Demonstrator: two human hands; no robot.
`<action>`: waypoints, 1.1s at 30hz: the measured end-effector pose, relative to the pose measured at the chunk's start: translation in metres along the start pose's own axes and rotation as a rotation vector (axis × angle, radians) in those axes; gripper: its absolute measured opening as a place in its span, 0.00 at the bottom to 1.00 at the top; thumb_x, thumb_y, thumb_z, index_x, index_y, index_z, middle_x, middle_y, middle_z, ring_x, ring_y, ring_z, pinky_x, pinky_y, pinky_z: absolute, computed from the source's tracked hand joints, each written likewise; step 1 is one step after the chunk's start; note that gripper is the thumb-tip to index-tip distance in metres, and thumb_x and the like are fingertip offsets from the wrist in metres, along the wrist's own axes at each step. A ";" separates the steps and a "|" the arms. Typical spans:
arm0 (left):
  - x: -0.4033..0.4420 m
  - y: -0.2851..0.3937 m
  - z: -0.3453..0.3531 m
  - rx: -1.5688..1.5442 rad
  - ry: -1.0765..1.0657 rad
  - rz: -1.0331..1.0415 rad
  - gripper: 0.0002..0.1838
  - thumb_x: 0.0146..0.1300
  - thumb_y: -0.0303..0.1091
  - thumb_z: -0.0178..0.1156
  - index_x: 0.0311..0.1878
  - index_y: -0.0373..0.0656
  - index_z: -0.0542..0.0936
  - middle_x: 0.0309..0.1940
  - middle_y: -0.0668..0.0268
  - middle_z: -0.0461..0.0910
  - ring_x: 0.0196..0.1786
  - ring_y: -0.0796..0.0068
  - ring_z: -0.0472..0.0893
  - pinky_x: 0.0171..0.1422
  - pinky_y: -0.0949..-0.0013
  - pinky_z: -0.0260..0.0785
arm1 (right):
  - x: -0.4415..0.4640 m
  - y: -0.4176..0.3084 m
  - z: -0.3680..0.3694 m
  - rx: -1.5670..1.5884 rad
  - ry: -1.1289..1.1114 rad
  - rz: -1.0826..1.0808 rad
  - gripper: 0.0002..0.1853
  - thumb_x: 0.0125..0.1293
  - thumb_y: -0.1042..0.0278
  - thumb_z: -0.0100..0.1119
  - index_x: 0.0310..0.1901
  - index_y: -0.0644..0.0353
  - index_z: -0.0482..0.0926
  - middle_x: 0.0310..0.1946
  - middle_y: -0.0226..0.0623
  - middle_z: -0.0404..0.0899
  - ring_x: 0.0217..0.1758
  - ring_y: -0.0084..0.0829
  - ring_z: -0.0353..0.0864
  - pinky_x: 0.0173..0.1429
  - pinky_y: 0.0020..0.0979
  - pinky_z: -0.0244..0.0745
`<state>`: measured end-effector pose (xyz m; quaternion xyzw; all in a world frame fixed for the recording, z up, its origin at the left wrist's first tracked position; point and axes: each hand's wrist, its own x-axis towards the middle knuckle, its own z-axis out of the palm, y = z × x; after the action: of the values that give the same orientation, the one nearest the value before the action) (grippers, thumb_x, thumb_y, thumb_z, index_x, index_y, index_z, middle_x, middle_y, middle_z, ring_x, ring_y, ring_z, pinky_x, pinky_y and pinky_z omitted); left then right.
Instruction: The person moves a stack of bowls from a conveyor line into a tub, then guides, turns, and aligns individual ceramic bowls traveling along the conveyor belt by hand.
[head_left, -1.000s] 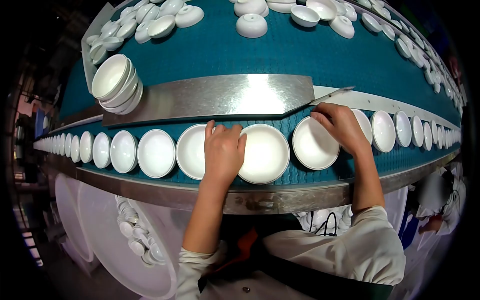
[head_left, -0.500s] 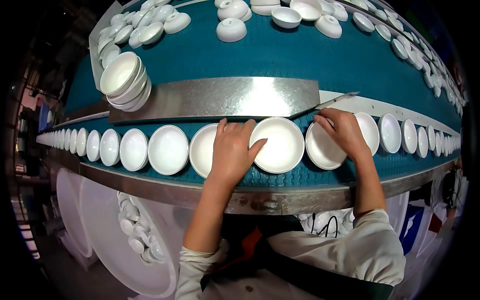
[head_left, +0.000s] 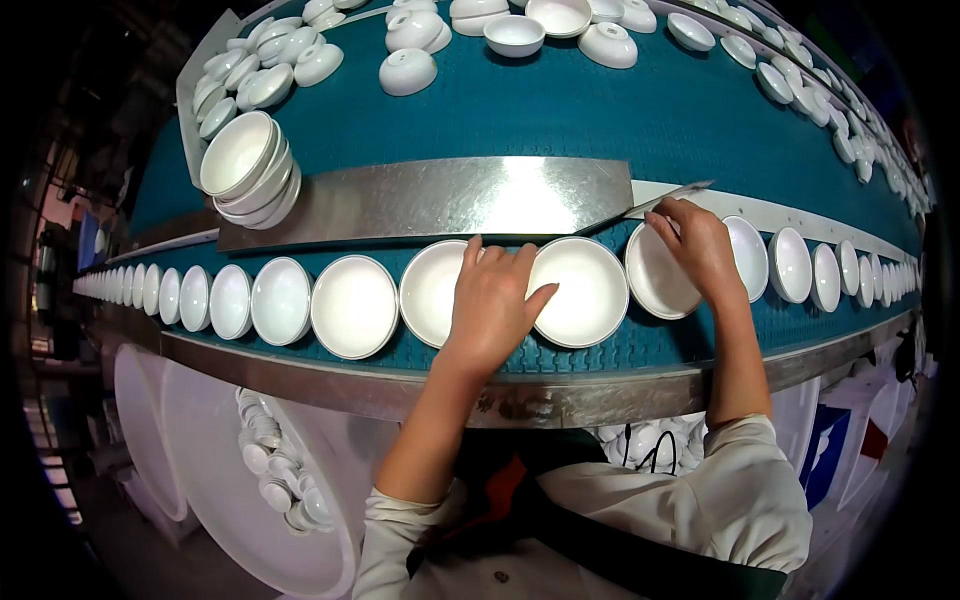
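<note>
Bowls close-set under both hands

Left hand (head_left: 492, 305), mid-frame: fingers spread, no grasp visible. It covers part of the left-hand bowl (head_left: 432, 290), thumb across the rim of the middle bowl (head_left: 585, 293). Right hand (head_left: 695, 245), right of centre: fingers curled at the upper rim of the right-hand bowl (head_left: 657, 278); pinch or mere touch, cannot tell. All three sit in the row on the teal belt (head_left: 640, 355), below the steel plate (head_left: 430, 195).

Risks, my judgement: thumb catching the rim could tip the middle bowl or chip its neighbour. Sideways push could jam the row. Bowl stack (head_left: 237, 157), upper left, appears to lean; a knock might topple it.
</note>
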<state>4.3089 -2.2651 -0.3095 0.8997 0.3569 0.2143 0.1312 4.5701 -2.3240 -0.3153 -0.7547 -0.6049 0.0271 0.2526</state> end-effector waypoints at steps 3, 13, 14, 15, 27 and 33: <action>0.000 -0.003 0.014 0.040 -0.028 -0.029 0.12 0.56 0.23 0.58 0.45 0.33 0.78 0.24 0.52 0.75 0.36 0.55 0.76 0.70 0.49 0.60 | -0.002 0.001 -0.018 -0.032 -0.179 0.097 0.14 0.66 0.59 0.60 0.32 0.62 0.82 0.28 0.44 0.83 0.31 0.46 0.82 0.38 0.41 0.75; 0.016 0.042 0.032 -0.176 0.161 0.110 0.21 0.57 0.31 0.66 0.54 0.41 0.78 0.48 0.58 0.80 0.56 0.55 0.76 0.71 0.51 0.59 | -0.011 0.054 -0.034 0.053 0.087 0.022 0.11 0.65 0.63 0.62 0.39 0.63 0.84 0.33 0.45 0.84 0.36 0.45 0.83 0.42 0.39 0.77; 0.017 0.046 0.038 -0.188 0.161 0.147 0.22 0.57 0.35 0.68 0.54 0.40 0.78 0.47 0.56 0.80 0.54 0.56 0.77 0.71 0.48 0.58 | -0.012 0.062 -0.034 0.032 0.078 0.025 0.10 0.64 0.64 0.62 0.38 0.63 0.84 0.34 0.45 0.84 0.36 0.44 0.83 0.42 0.39 0.77; 0.018 0.053 0.042 -0.188 0.161 0.146 0.22 0.57 0.35 0.68 0.54 0.40 0.78 0.47 0.56 0.80 0.54 0.56 0.77 0.71 0.48 0.58 | -0.013 0.069 -0.035 0.032 0.077 0.024 0.10 0.64 0.64 0.62 0.38 0.63 0.84 0.34 0.45 0.84 0.36 0.44 0.83 0.42 0.39 0.77; 0.032 0.096 0.073 -0.105 0.187 -0.035 0.19 0.57 0.22 0.59 0.53 0.38 0.78 0.44 0.54 0.80 0.50 0.54 0.75 0.63 0.55 0.63 | -0.026 0.118 -0.066 0.062 -0.034 0.058 0.13 0.66 0.60 0.60 0.38 0.62 0.84 0.31 0.47 0.84 0.34 0.47 0.83 0.40 0.40 0.76; 0.045 0.127 0.087 -0.167 0.284 0.103 0.14 0.57 0.27 0.65 0.47 0.39 0.80 0.41 0.59 0.82 0.48 0.56 0.78 0.62 0.55 0.64 | -0.031 0.150 -0.074 0.082 0.077 0.024 0.11 0.65 0.63 0.62 0.38 0.63 0.84 0.33 0.46 0.84 0.36 0.44 0.84 0.41 0.39 0.77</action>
<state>4.4545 -2.3317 -0.3233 0.8635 0.3063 0.3745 0.1427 4.7228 -2.3996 -0.3214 -0.7513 -0.5840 0.0259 0.3063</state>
